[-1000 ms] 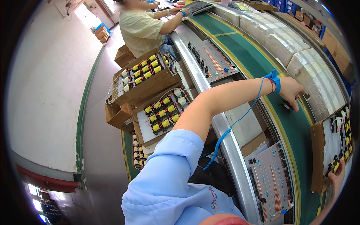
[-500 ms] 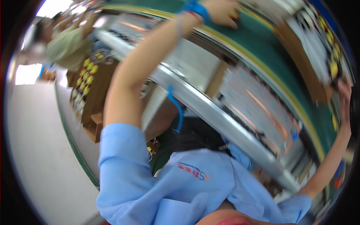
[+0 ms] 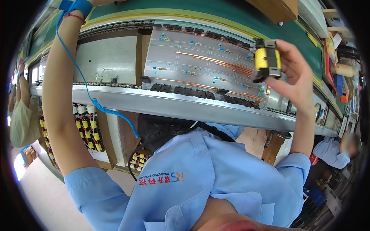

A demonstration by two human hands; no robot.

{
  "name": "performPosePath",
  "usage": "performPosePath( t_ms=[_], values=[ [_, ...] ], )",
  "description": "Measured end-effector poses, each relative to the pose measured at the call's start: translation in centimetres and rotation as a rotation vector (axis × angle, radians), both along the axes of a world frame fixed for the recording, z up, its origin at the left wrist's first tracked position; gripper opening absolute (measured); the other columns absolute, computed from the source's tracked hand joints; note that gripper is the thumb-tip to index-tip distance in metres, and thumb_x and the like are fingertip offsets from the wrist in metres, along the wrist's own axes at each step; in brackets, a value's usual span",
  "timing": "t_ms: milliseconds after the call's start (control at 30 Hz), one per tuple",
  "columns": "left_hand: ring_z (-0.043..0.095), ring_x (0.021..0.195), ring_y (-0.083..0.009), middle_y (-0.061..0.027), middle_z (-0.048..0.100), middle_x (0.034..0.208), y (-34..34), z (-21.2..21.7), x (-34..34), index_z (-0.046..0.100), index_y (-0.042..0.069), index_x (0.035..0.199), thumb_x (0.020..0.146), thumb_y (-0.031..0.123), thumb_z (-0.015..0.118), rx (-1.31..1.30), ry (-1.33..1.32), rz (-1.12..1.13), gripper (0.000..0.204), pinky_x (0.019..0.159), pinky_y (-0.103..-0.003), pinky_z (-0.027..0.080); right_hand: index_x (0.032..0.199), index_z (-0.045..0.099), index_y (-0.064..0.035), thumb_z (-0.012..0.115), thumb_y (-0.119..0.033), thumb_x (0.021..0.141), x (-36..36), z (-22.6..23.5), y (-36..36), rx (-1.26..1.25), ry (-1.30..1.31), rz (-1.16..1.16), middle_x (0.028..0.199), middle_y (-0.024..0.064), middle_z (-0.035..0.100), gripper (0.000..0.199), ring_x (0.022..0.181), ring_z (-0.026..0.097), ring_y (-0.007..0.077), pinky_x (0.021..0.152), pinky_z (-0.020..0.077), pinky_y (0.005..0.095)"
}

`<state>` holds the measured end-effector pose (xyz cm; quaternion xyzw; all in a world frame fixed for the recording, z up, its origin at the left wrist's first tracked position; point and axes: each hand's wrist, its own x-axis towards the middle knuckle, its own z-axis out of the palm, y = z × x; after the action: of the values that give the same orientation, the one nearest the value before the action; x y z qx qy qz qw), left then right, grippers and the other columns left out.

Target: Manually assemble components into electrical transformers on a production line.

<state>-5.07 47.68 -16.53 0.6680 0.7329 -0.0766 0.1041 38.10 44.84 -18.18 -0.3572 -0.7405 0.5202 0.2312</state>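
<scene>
A silver metal rail (image 3: 162, 101) runs across the view. Beyond the rail on its left half lies a pale grey panel (image 3: 108, 57), and farther beyond it stretches a green belt (image 3: 135, 8). A brown cardboard box (image 3: 275, 9) sits well beyond the rail's right half. A coiled blue cord (image 3: 115, 112) hangs on its near side. Near the rail's left end is a co-worker in a pale yellow-green top (image 3: 24, 121); past its right end, another in a blue shirt (image 3: 330, 152).
</scene>
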Motion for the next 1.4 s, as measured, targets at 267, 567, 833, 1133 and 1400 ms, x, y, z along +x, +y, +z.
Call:
performPosePath(
  t_ms=[267,567,833,1133,1400],
  values=[
    [0.061,0.11,-0.0313,-0.0202,0.059,0.126,-3.3,-2.4,-1.8,0.036,0.007,0.147,0.081,0.009,0.072,0.524,-0.185,-0.115,0.076,0.093,-0.037,0.05,0.133,0.053,0.0003,0.081,-0.005,0.068,-0.8,-1.5,-0.9,0.148,-0.189,0.074,0.127,0.0126,0.06,0.071,0.113,0.061,0.0207,0.099,0.0474,0.0356],
    [0.064,0.103,-0.0218,-0.0159,0.06,0.122,-8.5,-0.8,2.6,0.028,0.005,0.148,0.084,0.013,0.074,0.605,-0.96,0.065,0.079,0.086,-0.033,0.055,0.13,0.057,-0.003,0.081,-0.006,0.067,-1.9,-1.4,-0.7,0.256,-0.269,0.047,0.121,0.0127,0.063,0.068,0.106,0.064,0.0217,0.093,0.0516,0.0354],
    [0.064,0.102,-0.0186,-0.0137,0.064,0.11,-11.0,-1.5,7.1,0.044,-0.004,0.131,0.074,0.034,0.086,0.413,-1.293,0.263,0.08,0.091,-0.033,0.052,0.128,0.058,-0.003,0.079,-0.004,0.067,-3.0,-0.7,-0.8,0.357,-0.353,0.087,0.115,0.0132,0.064,0.065,0.102,0.065,0.0235,0.09,0.0533,0.035],
    [0.06,0.091,-0.0144,-0.0099,0.063,0.102,-12.0,-1.9,8.5,0.052,-0.004,0.122,0.073,0.028,0.088,0.102,-1.362,0.277,0.068,0.084,-0.027,0.048,0.133,0.056,-0.0043,0.077,-0.003,0.067,-3.7,0.3,-1.2,0.35,-0.472,0.139,0.124,0.0121,0.061,0.07,0.107,0.063,0.0212,0.092,0.0505,0.0341],
    [0.062,0.089,-0.0177,-0.0126,0.064,0.103,-11.9,-1.9,8.8,0.049,-0.004,0.124,0.076,0.025,0.084,-0.047,-1.325,0.334,0.066,0.077,-0.027,0.05,0.122,0.06,-0.004,0.077,-0.006,0.064,-6.7,1.3,-2.1,0.616,-0.687,0.215,0.105,0.0152,0.064,0.061,0.094,0.064,0.0332,0.083,0.0513,0.037]
  ],
)
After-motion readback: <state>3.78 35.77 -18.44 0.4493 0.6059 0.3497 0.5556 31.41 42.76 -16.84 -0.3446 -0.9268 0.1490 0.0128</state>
